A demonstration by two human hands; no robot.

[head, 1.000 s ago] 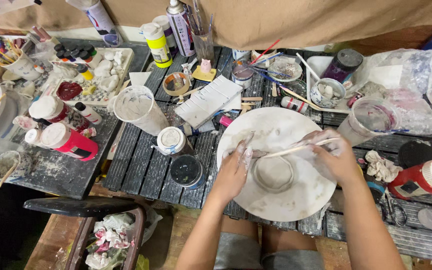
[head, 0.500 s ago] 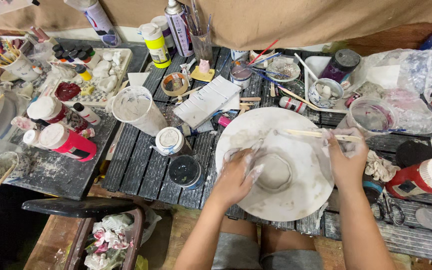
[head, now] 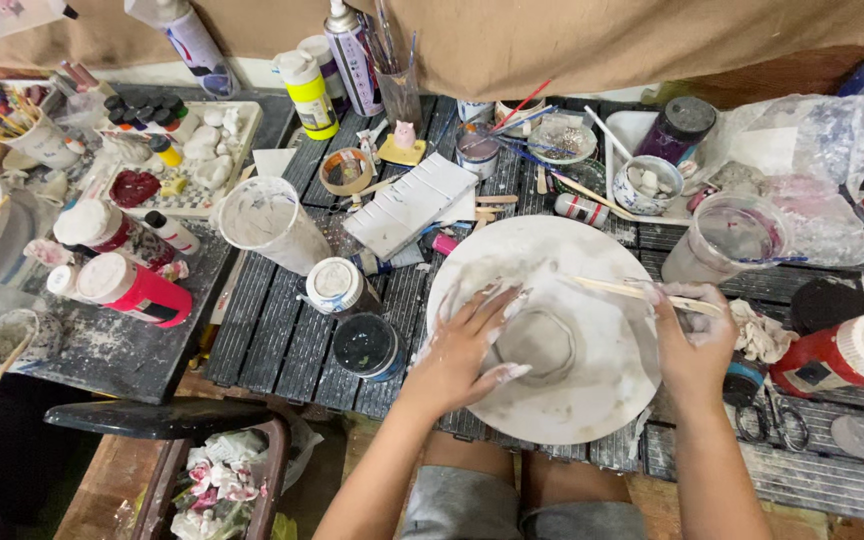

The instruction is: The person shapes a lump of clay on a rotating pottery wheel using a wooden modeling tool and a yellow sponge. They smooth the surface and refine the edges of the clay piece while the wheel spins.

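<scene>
The work in hand looks like shaping a small grey clay piece (head: 537, 345) that sits at the middle of a round white board (head: 552, 325), near the front edge of the worktop (head: 282, 330). The left hand (head: 462, 345) lies flat on the board with its fingers spread, fingertips touching the left side of the clay piece and steadying it; this grip is open, holding nothing. The right hand (head: 692, 340) sits at the board's right rim, its grip closed on a thin wooden stick (head: 632, 292) that reaches leftward over the board, its far end above and just behind the clay, apart from it (whether the tip touches the board I cannot tell).

So the clay lies just beside the left fingertips and well to the left of the right hand, between the two hands. As a judgement, the next move calls for bringing the stick's tip down onto the clay while the left fingers keep it from sliding.

Around the board: a dark-lidded jar (head: 367, 347) just left of it, a white plastic cup (head: 262, 220) further back, and a red bottle (head: 837, 355) at the right edge
</scene>
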